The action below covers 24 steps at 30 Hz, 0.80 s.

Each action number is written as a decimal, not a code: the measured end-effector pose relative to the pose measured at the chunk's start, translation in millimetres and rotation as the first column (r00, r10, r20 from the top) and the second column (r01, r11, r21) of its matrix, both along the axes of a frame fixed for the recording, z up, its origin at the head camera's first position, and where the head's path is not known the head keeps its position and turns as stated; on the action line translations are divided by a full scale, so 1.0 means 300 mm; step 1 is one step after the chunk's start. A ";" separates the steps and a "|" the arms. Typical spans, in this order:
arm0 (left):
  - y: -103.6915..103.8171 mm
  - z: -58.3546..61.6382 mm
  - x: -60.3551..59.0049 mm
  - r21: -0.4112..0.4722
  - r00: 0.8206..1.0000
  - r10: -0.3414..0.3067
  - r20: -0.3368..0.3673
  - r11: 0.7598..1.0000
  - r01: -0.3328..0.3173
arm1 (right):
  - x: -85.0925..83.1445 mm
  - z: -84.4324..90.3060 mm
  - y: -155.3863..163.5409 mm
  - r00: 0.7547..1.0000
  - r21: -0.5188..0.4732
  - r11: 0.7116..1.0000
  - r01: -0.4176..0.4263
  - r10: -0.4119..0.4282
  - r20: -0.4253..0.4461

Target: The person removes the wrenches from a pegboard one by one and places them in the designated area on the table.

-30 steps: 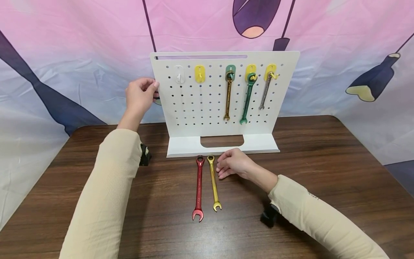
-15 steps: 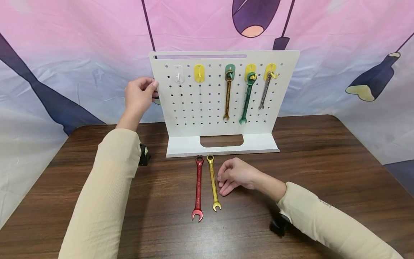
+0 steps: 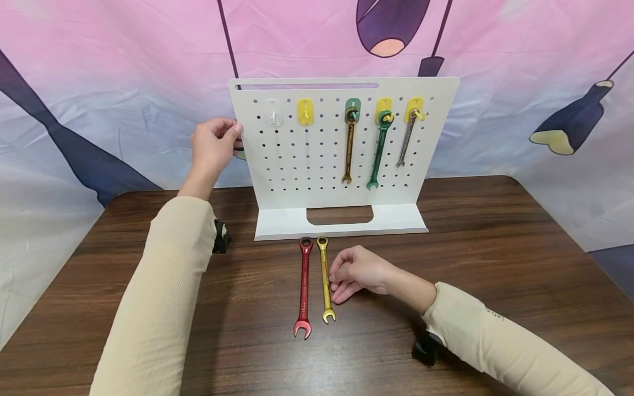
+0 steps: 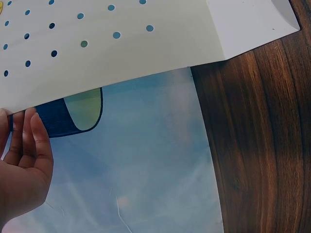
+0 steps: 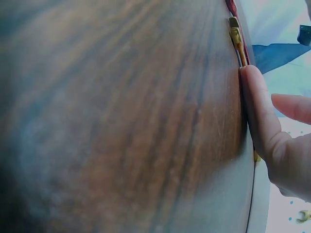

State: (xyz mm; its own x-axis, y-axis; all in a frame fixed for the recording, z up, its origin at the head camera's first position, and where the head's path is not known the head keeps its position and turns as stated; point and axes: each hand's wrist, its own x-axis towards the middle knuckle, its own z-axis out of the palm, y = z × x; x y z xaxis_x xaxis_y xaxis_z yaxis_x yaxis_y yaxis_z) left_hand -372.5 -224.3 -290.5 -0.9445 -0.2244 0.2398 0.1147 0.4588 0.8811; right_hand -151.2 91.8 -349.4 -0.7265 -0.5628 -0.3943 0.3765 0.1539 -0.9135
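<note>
My left hand (image 3: 213,148) pinches the left edge of a white pegboard (image 3: 289,201); the left wrist view shows the fingers (image 4: 41,141) behind that edge. On the table, my right hand (image 3: 361,272) lies at the right side of a yellow combination wrench (image 3: 326,278), fingertips against its shank. In the right wrist view the fingers (image 5: 260,97) stretch along the tabletop to the wrench, thumb apart. A longer red combination wrench (image 3: 304,286) lies parallel on its left. Both wrenches have ring ends toward the board and open jaws toward me.
A bronze wrench (image 3: 349,154), a green wrench (image 3: 379,154) and a small silver wrench (image 3: 406,143) hang from hooks on the board. A clear hook (image 3: 274,114) and a yellow hook (image 3: 305,113) hold nothing. A printed cloth (image 3: 148,66) hangs behind the wooden table (image 3: 495,247).
My right hand has come toward me along the yellow wrench, then moved left against it. The wrench's open end has swung slightly left. My left hand stays on the board.
</note>
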 end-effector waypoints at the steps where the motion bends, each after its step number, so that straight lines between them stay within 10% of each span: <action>1: 0.000 -0.001 -0.001 -0.012 1.000 0.011 -0.005 1.000 -0.011 | 0.000 -0.001 0.000 1.000 -0.005 1.000 -0.001 0.001 0.000; 17: 0.020 0.030 0.058 0.015 0.999 -0.025 -0.024 1.000 0.026 | -0.022 0.036 0.008 1.000 -0.021 1.000 0.017 -0.017 -0.018; 24: 0.158 0.198 0.314 -0.114 1.000 0.026 0.004 0.993 -0.025 | -0.044 0.067 0.020 0.998 -0.025 1.000 0.009 -0.011 -0.055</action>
